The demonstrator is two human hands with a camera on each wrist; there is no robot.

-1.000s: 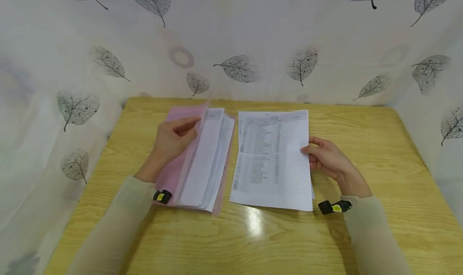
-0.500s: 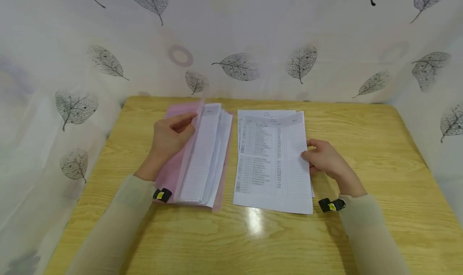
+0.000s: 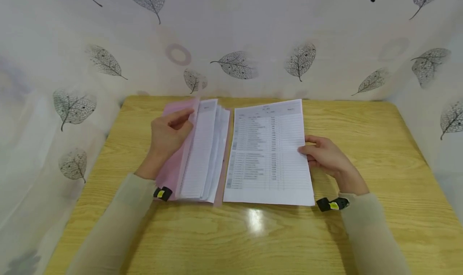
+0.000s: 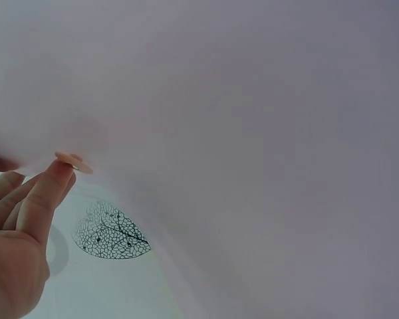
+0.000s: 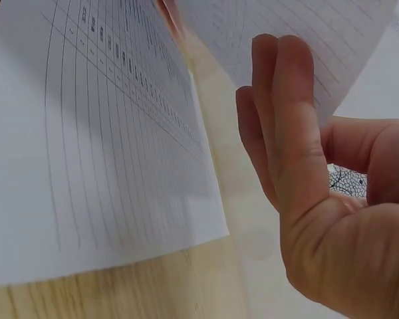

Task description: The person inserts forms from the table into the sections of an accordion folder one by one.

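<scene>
A pink translucent folder (image 3: 173, 172) lies at the left of the table, its flap tilted up. My left hand (image 3: 167, 136) pinches the flap's edge between thumb and fingers. Inside stand several white printed sheets (image 3: 202, 154), fanned slightly. In the left wrist view, the pale flap (image 4: 253, 133) fills most of the picture, and a small beige disc (image 4: 73, 162) shows at the fingertips. To the right, my right hand (image 3: 327, 156) pinches the right edge of a printed sheet (image 3: 269, 146). The right wrist view shows this raised sheet (image 5: 299, 26) above another printed paper (image 5: 106, 166).
The wooden table (image 3: 231, 243) carries both stacks, side by side with a narrow gap. A white curtain (image 3: 260, 33) with leaf prints hangs behind its back edge and at both sides. Black bands (image 3: 162, 193) sit on both wrists.
The sheet in my right hand has shifted left and away from me, now covering the paper beneath in the head view. My left hand keeps its pinch on the flap, almost still.
</scene>
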